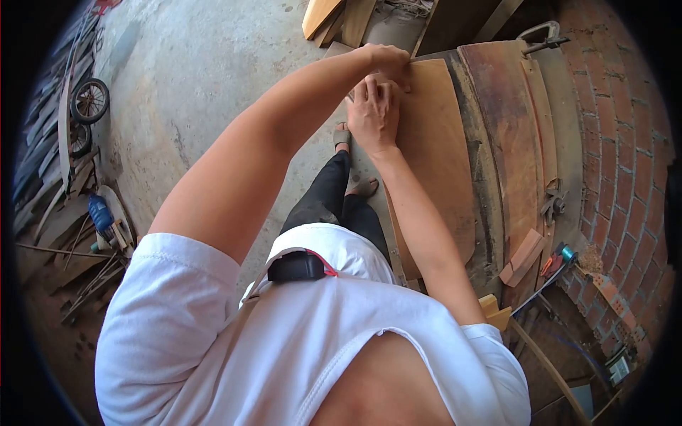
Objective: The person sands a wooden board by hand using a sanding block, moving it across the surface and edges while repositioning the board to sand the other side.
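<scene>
A thin, pale-brown wooden panel (435,149) with a curved outer edge lies on the workbench to my right. At its far end my left hand (389,61) bends over the panel's corner, its fingertips pressing down on the wood and partly hidden. Just nearer to me is my right hand (376,117), back upward and fingers curled, at the panel's left edge. A small greyish edge shows beside its fingers, but what it holds is hidden under the hand.
Dark, worn boards (501,135) lie to the panel's right, with a metal clamp (543,39) at the far end. Wooden blocks (522,257) sit nearer. A brick wall (618,156) bounds the right side. Concrete floor (192,92) and stacked timber (50,156) lie left.
</scene>
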A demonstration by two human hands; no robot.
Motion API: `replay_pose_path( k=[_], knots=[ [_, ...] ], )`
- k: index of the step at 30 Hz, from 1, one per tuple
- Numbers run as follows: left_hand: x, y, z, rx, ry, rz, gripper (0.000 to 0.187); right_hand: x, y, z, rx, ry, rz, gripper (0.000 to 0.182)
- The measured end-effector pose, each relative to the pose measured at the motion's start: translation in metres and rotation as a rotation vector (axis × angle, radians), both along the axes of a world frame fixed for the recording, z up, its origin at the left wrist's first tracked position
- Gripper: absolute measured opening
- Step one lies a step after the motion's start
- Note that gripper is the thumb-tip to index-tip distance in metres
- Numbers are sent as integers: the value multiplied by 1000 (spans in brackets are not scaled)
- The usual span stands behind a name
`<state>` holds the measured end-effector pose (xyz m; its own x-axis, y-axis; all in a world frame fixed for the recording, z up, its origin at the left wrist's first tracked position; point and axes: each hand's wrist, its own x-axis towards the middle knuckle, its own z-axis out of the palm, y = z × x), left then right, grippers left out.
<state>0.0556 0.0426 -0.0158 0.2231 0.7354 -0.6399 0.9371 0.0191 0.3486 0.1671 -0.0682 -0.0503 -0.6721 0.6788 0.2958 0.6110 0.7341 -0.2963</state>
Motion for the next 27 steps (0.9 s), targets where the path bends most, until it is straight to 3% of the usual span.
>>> replay_pose_path(
  k=[3,8,14,16,19,21,23,25,26,27],
  knots=[
    [-6,-9,-17,57,-34,171,74,64,-43,12,-48,-56,-11,61],
    [-7,-6,-17,6,-57,218,82,143,-100,19,-172,-162,-26,66],
    [-3,-6,-17,-38,3,283,90,5,-2,5,10,-41,-101,60],
    [-1,-8,-13,-4,31,293,98,0,3,5,78,10,-140,59],
    [-5,-14,-16,38,-7,290,98,49,-30,18,-120,-58,-66,57],
    [-6,-14,-16,36,-30,314,99,124,-82,14,-88,-84,-68,67],
    [-3,-34,-23,8,-62,355,100,193,-133,19,-133,-109,-122,64],
    [3,-62,-29,421,25,451,99,241,-164,22,-146,-152,-144,63],
    [11,-85,-42,674,42,538,86,240,-157,20,-137,-146,-132,63],
    [23,-109,-55,747,27,666,78,238,-151,18,-128,-133,-133,63]
  ],
)
